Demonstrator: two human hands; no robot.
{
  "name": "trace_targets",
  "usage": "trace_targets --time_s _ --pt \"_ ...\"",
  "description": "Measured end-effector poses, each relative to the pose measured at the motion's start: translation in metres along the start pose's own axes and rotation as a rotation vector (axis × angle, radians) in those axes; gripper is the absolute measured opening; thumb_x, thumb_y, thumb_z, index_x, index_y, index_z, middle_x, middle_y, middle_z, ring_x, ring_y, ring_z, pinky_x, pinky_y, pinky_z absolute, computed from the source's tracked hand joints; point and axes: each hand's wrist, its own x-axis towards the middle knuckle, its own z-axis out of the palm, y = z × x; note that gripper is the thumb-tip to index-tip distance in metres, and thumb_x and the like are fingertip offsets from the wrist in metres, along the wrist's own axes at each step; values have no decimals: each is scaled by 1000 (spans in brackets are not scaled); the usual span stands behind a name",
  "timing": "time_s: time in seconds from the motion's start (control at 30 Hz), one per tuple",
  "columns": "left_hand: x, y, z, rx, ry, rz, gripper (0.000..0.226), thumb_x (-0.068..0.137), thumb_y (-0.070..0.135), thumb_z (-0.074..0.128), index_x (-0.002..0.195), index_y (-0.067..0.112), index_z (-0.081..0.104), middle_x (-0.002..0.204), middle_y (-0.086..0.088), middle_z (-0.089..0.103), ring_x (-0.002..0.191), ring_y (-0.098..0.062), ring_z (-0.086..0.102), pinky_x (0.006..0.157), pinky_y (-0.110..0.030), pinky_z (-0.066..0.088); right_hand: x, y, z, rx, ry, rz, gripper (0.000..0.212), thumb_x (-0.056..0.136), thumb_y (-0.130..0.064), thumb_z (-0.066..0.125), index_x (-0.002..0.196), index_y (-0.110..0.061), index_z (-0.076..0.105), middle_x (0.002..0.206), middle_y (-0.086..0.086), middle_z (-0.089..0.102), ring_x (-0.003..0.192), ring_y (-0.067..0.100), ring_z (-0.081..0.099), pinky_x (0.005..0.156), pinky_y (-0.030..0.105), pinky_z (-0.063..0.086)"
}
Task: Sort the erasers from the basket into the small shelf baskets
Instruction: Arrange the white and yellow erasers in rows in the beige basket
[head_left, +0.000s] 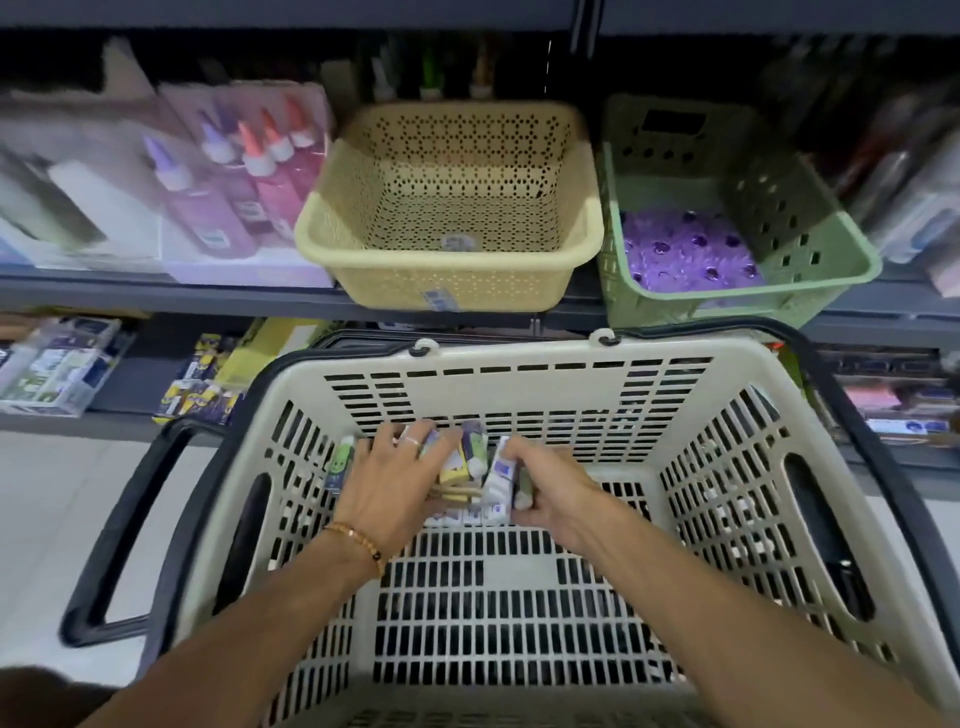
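Two hands inside one beige slotted shopping basket (519, 364), black handles folded down at its sides. Erasers (467, 467): a small heap of boxed pieces, white, yellow and purple wrappers, lying on the basket floor toward its far wall, left of centre. Left hand (387, 486): fingers curled over the left part of the heap, gripping several pieces; ring on one finger, beaded bracelet at the wrist. Right hand (550, 493): fingers curled round the pieces at the right side of the heap. Shelf (156, 296) beyond the basket: cream perforated shelf basket (452, 239) at the front edge, contents unclear; green shelf basket (737, 244) just beside it on the right, holding purple items. Glue bottles (249, 171), left, blurred
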Motion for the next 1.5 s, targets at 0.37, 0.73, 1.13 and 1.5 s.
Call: trace_targets --time_s 0.37,0.73,1.13,1.5 --pt "16 -23 -8 -146 -111 141 71 77 49 71 134 44 30 140 2 38 122 -25 46 96 -42 47 -3 -5 -3 154 -212 0 31 91 -20 66 120 -10 60 103 15 75 88 28 73 70 42 60" --pt "10 -13 -19 -731 24 -190 56 63 20 80 111 42 62 110 10 55 86 -11 55 79 -32 54 -19 -22 -15 302 -298 -76 12 91 -23 62 93 -12 64 78 8 71 69 25 70 62 38 58" --pt "-6 -22 -116 -1508 203 -448 34 70 -8 71 83 24 74 56 7 63 36 -1 44 37 -13 36 -92 -123 39 -295 -103 -788 33 68 -15 74 93 -34 64 87 -6 67 68 10 63 64 41 58" --pt "-4 -36 -168 -1752 211 -463 34 64 -4 75 87 21 75 73 -4 70 52 -11 57 44 -26 48 -99 -170 68 -671 82 -673 31 74 -2 64 87 -30 59 75 5 63 49 15 51 49 27 41"
